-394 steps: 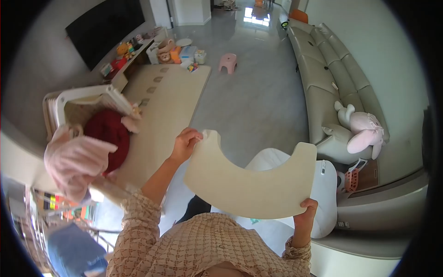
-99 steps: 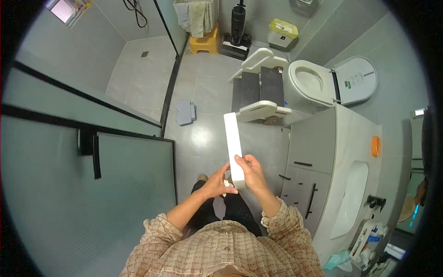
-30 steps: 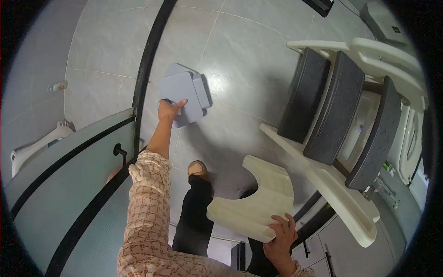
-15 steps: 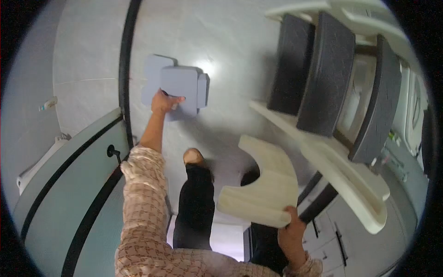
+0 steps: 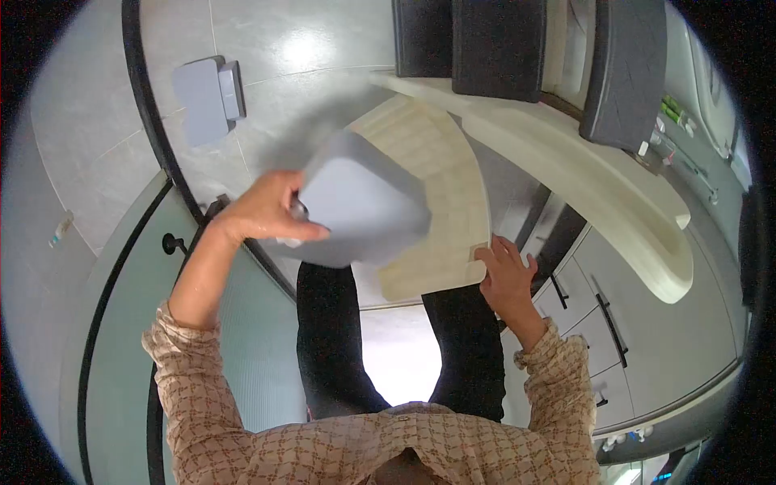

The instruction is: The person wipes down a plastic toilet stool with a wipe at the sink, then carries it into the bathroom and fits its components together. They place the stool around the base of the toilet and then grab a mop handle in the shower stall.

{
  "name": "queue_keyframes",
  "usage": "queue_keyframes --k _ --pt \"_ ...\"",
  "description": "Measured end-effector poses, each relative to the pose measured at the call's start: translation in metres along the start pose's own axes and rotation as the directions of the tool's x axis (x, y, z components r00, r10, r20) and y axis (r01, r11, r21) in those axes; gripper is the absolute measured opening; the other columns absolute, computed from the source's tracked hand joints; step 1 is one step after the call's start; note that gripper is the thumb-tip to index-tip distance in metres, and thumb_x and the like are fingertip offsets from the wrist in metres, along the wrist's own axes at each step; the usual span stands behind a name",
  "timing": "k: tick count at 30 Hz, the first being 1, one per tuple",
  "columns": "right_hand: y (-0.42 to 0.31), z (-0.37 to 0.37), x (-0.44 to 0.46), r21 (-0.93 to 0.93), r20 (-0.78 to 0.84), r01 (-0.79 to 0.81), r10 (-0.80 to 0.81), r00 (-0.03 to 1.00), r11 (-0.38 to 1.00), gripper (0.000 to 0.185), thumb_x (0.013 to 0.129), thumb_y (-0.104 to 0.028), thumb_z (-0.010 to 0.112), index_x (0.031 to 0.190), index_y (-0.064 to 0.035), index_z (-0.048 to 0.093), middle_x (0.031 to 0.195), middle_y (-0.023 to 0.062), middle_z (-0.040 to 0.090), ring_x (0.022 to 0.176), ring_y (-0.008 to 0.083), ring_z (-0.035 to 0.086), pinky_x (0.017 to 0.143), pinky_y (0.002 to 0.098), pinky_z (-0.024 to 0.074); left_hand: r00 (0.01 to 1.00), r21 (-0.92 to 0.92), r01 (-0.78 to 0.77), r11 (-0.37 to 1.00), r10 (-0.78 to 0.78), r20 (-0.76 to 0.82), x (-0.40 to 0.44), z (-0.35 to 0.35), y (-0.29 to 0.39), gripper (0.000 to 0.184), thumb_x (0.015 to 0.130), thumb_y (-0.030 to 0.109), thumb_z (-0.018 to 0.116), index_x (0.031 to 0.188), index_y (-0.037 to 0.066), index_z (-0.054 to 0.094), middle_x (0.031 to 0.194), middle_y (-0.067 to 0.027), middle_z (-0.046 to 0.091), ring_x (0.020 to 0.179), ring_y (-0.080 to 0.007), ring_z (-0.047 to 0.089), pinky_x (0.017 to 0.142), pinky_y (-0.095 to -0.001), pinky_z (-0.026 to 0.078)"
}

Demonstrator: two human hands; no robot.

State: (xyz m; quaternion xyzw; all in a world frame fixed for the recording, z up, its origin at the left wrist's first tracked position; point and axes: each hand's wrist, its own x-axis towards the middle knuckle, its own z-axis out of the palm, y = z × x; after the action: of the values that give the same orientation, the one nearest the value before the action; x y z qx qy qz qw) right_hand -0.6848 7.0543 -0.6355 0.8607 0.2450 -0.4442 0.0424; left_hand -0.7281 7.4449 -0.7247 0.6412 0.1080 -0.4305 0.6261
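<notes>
My left hand [image 5: 271,212] grips a grey-blue plastic piece [image 5: 368,190] with rounded corners by its left edge, thumb on top. The piece is raised from the floor and somewhat blurred. It overlaps a cream curved U-shaped panel [image 5: 453,190], hiding its inner curve; I cannot tell if they touch. My right hand [image 5: 508,275] pinches the outer lower right edge of this panel, which is above the floor in front of my legs. A second grey-blue piece [image 5: 204,97] lies on the tiled floor at the upper left.
A large cream frame [image 5: 598,202] with dark grey slabs [image 5: 499,48] stands at the upper right, close to the panel. White cabinets [image 5: 655,323] with black handles line the right. A black-framed glass door [image 5: 121,323] stands on the left.
My left hand has lifted one grey-blue piece off the floor and brought it toward me, over the cream panel. The panel has turned and moved up in view. The camera view has shifted.
</notes>
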Motion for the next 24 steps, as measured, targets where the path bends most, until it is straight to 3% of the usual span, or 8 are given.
queue_keyframes --k 4,7,11,14,17,20,22,24 --pt "-0.002 -0.002 0.004 0.214 -0.058 -0.043 0.057 0.997 0.976 0.038 0.073 0.004 0.054 0.103 -0.0201 0.053 0.113 0.0029 0.058 0.11 0.023 0.054 0.089 0.0614 0.0289 0.985 0.38 -0.14 0.915 0.091 0.144 0.013 0.029 0.016 0.044 0.06 0.034 0.08 0.091 0.008 0.063 0.07 -0.0066 0.062 0.062 -0.0208 0.059 0.06 -0.031 0.046" --pt "-0.01 -0.021 0.011 0.266 0.115 -0.114 0.086 0.99 0.957 0.032 0.078 -0.004 0.055 0.105 -0.0196 0.055 0.111 0.0057 0.059 0.104 0.026 0.058 0.091 0.0637 0.0274 0.967 0.415 -0.065 0.908 -0.046 0.25 0.017 0.032 0.029 0.056 0.059 0.037 0.08 0.101 0.005 0.062 0.096 -0.0141 0.064 0.083 -0.0301 0.063 0.074 -0.0338 0.048" --pt "-0.012 -0.02 0.012 0.406 0.071 -0.127 0.107 0.992 0.905 0.036 0.077 -0.001 0.053 0.107 -0.0206 0.055 0.107 0.0036 0.059 0.104 0.0262 0.056 0.092 0.0631 0.0254 0.97 0.249 -0.203 0.947 0.159 0.184 0.012 0.03 0.04 0.045 0.059 0.034 0.079 0.092 0.008 0.062 0.068 -0.0118 0.059 0.068 -0.03 0.058 0.063 -0.0361 0.045" --pt "-0.015 -0.023 0.013 0.514 0.016 -0.092 0.098 0.995 0.853 0.043 0.074 0.004 0.05 0.108 -0.0223 0.055 0.105 0.002 0.059 0.105 0.0253 0.055 0.093 0.0615 0.0241 0.965 0.279 -0.011 0.96 -0.063 0.254 0.007 0.022 0.045 0.05 0.06 0.02 0.081 0.103 0.003 0.062 0.095 -0.0092 0.067 0.081 -0.017 0.063 0.079 -0.0298 0.048" --pt "-0.021 -0.035 0.023 0.586 -0.014 -0.07 0.096 0.995 0.807 0.05 0.071 0.009 0.049 0.109 -0.0227 0.056 0.104 0.0014 0.059 0.104 0.0234 0.055 0.096 0.0561 0.0232 0.969 0.192 0.02 0.981 -0.066 0.237 0.0 0.02 0.048 0.051 0.06 0.016 0.082 0.105 0.002 0.062 0.096 -0.007 0.068 0.084 -0.0121 0.06 0.081 -0.0289 0.047" --pt "-0.022 -0.039 0.037 0.668 -0.076 -0.017 0.091 0.993 0.744 0.053 0.07 0.013 0.051 0.111 -0.0202 0.058 0.103 0.0019 0.059 0.099 0.0212 0.057 0.101 0.0439 0.0245 0.978 0.007 0.036 0.999 -0.037 0.205 -0.006 0.019 0.043 0.051 0.06 0.022 0.081 0.103 0.004 0.062 0.092 -0.0088 0.062 0.086 -0.022 0.059 0.081 -0.0315 0.046" --pt "-0.023 -0.041 0.048 0.711 -0.075 0.008 0.064 0.995 0.703 0.056 0.07 0.015 0.053 0.115 -0.0177 0.058 0.103 0.0035 0.059 0.101 0.0217 0.057 0.102 0.0374 0.0275 0.981 -0.135 0.13 0.982 -0.108 0.164 -0.01 0.019 0.038 0.054 0.062 0.019 0.08 0.109 0.002 0.06 0.097 -0.0076 0.062 0.091 -0.0191 0.058 0.085 -0.031 0.044" --pt "-0.026 -0.028 0.062 0.799 -0.208 0.164 0.011 0.978 0.579 0.053 0.08 0.006 0.05 0.126 -0.0212 0.05 0.109 0.0031 0.057 0.107 0.0215 0.053 0.098 0.0399 0.0322 0.982 -0.237 0.169 0.957 -0.142 0.129 -0.013 0.016 0.028 0.056 0.063 0.016 0.079 0.112 0.001 0.058 0.101 -0.0067 0.062 0.095 -0.0168 0.057 0.088 -0.0306 0.044"
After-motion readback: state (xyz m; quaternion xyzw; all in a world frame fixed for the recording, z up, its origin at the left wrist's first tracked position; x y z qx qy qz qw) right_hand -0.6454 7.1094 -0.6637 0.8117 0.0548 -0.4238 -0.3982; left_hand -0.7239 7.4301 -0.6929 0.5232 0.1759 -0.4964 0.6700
